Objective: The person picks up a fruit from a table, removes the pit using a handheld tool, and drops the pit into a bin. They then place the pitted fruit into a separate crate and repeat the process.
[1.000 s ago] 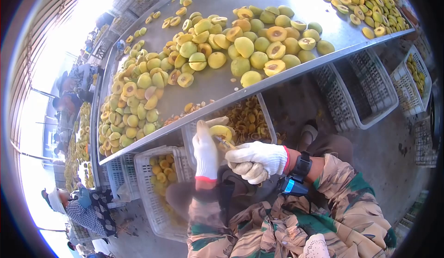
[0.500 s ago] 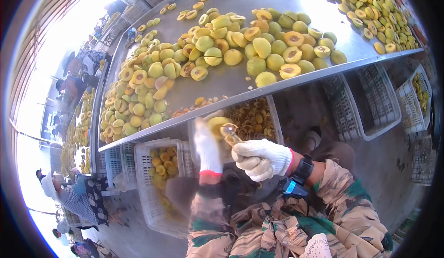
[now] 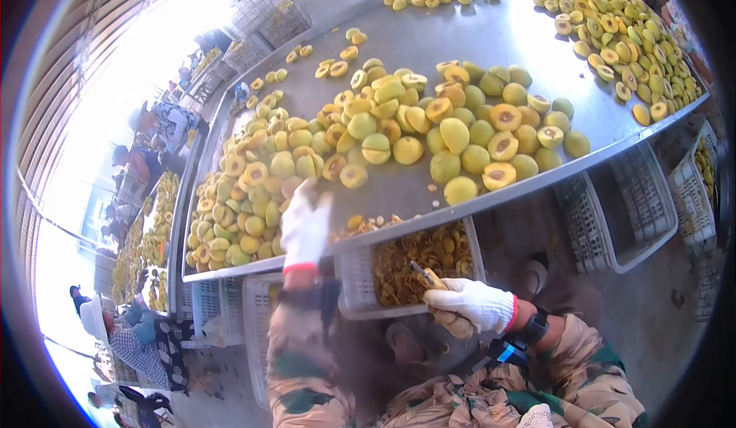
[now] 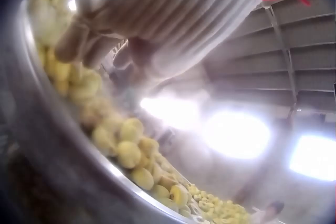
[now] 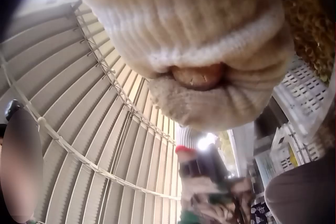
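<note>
Blurred by motion, the white-gloved left hand (image 3: 305,225) is over the table's near edge, its fingertips at the heap of yellow-green fruit (image 3: 253,217). In the left wrist view the glove (image 4: 157,19) shows loosely bent fingers beside the fruit (image 4: 128,154); whether they touch it is unclear. My gloved right hand (image 3: 471,304) grips a small tool (image 3: 433,278) with a wooden-looking handle and a dark metal tip pointing up and left. In the right wrist view, the curled right hand (image 5: 194,40) surrounds the rounded handle end (image 5: 198,76).
A metal table (image 3: 399,41) carries halved fruit. Below its near edge stands a crate (image 3: 354,294) of brownish scraps (image 3: 422,263). Another crate (image 3: 257,336) is left of it, and more crates (image 3: 590,228) are at right. A person in a white hat (image 3: 93,319) is at lower left.
My left hand has moved from beside the tool to the fruit heap, and the fruit it held is no longer seen there. The right hand, still gripping the tool, appears lower and farther right.
</note>
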`<state>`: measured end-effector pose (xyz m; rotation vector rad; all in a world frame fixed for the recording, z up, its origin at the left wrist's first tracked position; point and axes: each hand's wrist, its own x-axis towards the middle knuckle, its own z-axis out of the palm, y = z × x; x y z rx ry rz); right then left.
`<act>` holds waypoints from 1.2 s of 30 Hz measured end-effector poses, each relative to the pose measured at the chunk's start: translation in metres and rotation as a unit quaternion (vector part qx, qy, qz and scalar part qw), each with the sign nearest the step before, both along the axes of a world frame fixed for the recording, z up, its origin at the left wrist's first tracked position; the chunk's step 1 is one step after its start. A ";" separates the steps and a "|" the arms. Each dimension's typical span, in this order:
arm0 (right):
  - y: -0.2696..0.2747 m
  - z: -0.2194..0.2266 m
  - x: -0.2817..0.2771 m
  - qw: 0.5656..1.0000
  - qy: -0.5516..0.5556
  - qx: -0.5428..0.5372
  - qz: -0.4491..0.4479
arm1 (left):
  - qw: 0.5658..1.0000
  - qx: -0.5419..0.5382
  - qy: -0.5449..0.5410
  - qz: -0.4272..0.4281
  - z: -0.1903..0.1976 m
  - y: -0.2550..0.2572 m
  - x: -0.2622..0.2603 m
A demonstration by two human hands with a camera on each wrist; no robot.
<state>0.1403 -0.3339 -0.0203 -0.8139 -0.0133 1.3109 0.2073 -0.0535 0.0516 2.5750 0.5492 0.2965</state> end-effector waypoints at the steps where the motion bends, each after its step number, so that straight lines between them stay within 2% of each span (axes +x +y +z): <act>1: -0.002 0.000 0.003 1.000 -0.016 0.001 -0.006 | 0.993 0.100 -0.056 -0.042 -0.023 0.007 0.026; 3: -0.006 -0.001 0.005 0.999 -0.043 -0.002 -0.019 | 0.963 0.227 -0.052 -0.137 -0.024 0.000 0.064; 6: -0.009 0.001 0.007 0.999 -0.042 -0.017 -0.028 | 0.942 0.300 0.043 -0.142 -0.039 -0.004 0.087; 9: -0.010 0.003 0.007 0.998 -0.055 -0.027 -0.022 | 0.935 0.303 0.073 -0.172 -0.044 0.000 0.084; 12: -0.010 0.000 0.006 0.995 -0.091 -0.033 -0.011 | 0.943 0.236 0.125 -0.199 -0.038 -0.003 0.074; 15: -0.008 0.005 0.004 0.993 -0.109 -0.034 -0.033 | 0.982 0.055 0.121 -0.135 -0.028 -0.015 0.054; 16: -0.007 0.009 0.002 0.992 -0.112 -0.029 -0.049 | 0.987 -0.007 0.080 -0.139 -0.025 -0.017 0.043; 17: -0.007 0.013 0.001 0.991 -0.116 -0.025 -0.064 | 0.967 -0.200 0.051 -0.152 -0.026 -0.019 0.029; 18: -0.006 0.018 0.001 0.990 -0.116 -0.034 -0.070 | 0.909 -0.385 0.019 -0.157 -0.029 -0.022 0.012; 19: -0.004 0.023 0.000 0.990 -0.113 -0.034 -0.076 | 0.818 -0.555 -0.014 -0.153 -0.034 -0.024 -0.005; 22: 0.006 0.028 -0.005 0.990 -0.105 -0.031 -0.084 | 0.639 -0.750 -0.081 -0.151 -0.059 -0.044 -0.054; 25: 0.017 0.024 -0.010 0.988 -0.122 -0.040 -0.086 | 0.542 -0.831 -0.100 -0.077 -0.059 -0.075 -0.085; 26: 0.020 0.020 -0.013 0.986 -0.131 -0.051 -0.089 | 0.569 -0.811 -0.116 -0.070 -0.070 -0.077 -0.092; 29: 0.025 0.013 -0.018 0.979 -0.161 -0.085 -0.094 | 0.603 -0.780 -0.168 -0.034 -0.079 -0.086 -0.100; 30: 0.025 0.010 -0.018 0.978 -0.171 -0.088 -0.086 | 0.607 -0.771 -0.189 -0.049 -0.078 -0.090 -0.103; 33: 0.027 0.008 -0.022 0.978 -0.159 -0.089 -0.100 | 0.574 -0.794 -0.197 -0.049 -0.078 -0.094 -0.105; 36: 0.025 0.003 -0.019 0.967 -0.213 -0.106 -0.090 | 0.539 -0.825 -0.161 -0.053 -0.085 -0.088 -0.106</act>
